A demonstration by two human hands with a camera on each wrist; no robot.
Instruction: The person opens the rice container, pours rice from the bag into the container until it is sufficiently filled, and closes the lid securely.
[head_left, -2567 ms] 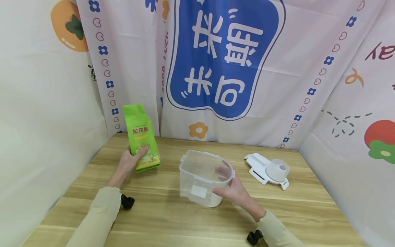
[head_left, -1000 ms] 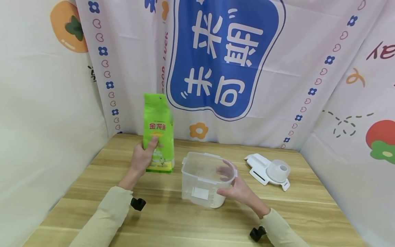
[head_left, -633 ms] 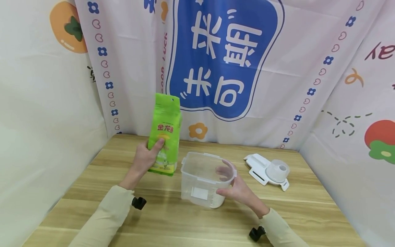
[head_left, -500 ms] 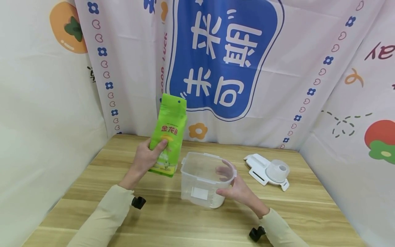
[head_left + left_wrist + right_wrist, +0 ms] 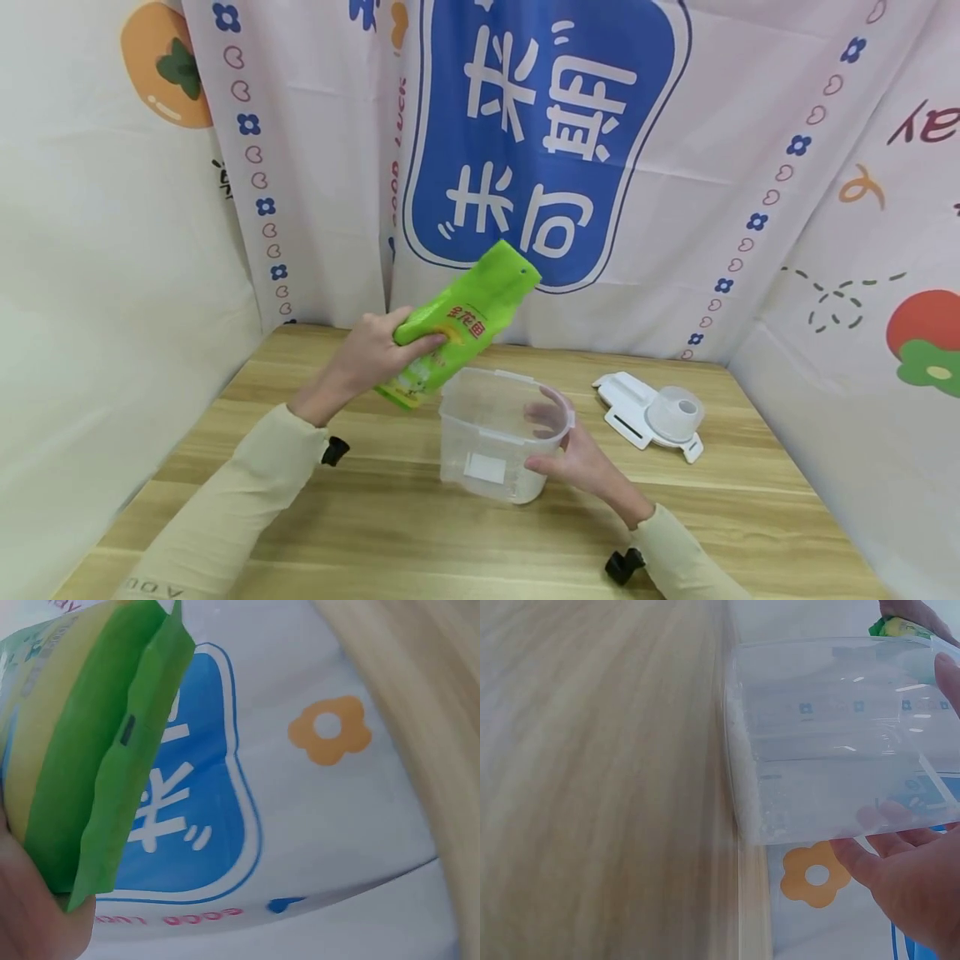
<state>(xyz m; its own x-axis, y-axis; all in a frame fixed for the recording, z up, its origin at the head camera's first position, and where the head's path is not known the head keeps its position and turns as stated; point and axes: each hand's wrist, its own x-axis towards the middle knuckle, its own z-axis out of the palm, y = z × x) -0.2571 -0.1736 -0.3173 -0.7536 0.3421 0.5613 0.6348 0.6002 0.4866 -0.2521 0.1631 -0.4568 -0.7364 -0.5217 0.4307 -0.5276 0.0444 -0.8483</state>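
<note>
Two grips apply. The left hand grips the green bag, tilted with its top end to the right, raised near the far left of the clear container. The container stands on the table, its right side clasped in the right hand. For control, it should help to brace the container firmly and avoid squeezing the bag.

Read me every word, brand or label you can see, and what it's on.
"金龙鱼": green bag.
"未来可期": blue panel on the back curtain.
"GOOD LUCK": back curtain.
"ay": right curtain, rest unclear.
Unreadable: left sleeve lettering, bag's fine print, plastic container markings, partial characters at left and top.
</note>
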